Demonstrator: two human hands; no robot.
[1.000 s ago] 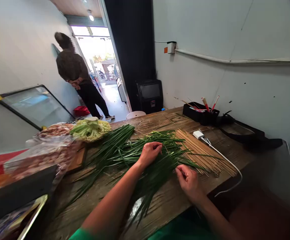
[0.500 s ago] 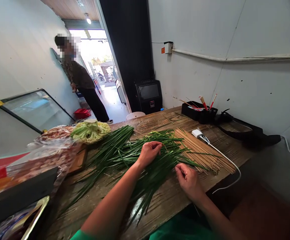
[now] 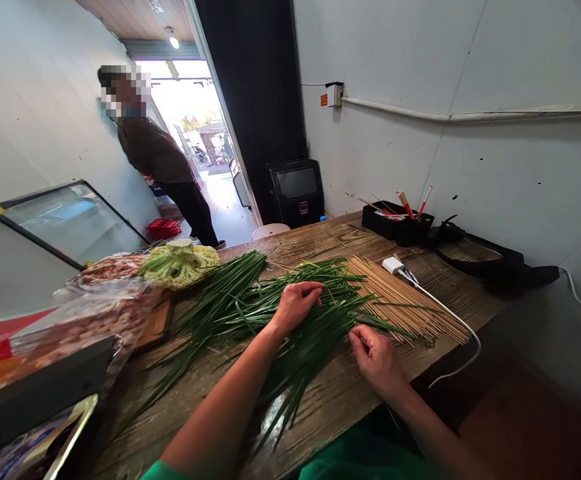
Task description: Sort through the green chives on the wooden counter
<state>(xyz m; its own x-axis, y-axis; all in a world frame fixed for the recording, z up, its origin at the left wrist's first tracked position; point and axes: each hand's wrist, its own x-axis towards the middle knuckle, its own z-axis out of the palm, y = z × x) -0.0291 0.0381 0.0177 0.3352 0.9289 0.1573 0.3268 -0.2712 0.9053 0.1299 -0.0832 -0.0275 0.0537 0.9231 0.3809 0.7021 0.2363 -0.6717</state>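
Long green garlic chives (image 3: 315, 337) lie in a loose bundle across the wooden table, under and between my hands. My left hand (image 3: 297, 303) is closed in a pinch over them, thumb and forefinger together at the stalks. Lower and to the right, my right hand (image 3: 375, 353) is pinched shut at the bundle's edge. A thin stick like a bamboo skewer shows below its wrist, in line with the pinch; most of it is hidden. More chives (image 3: 235, 277) lie behind. Many bamboo skewers (image 3: 400, 303) are spread just right of the chives.
A white adapter (image 3: 393, 265) with its cable lies on the skewers. Farther back are a black box (image 3: 383, 223) and a black strap bag (image 3: 500, 263). To the left are a cauliflower (image 3: 180, 263) and bagged meat (image 3: 90, 320). A person (image 3: 160, 153) stands near the doorway.
Both hands keep nearly the same pose over the chives. The person in the background has turned slightly, and the whole view has shifted a little.
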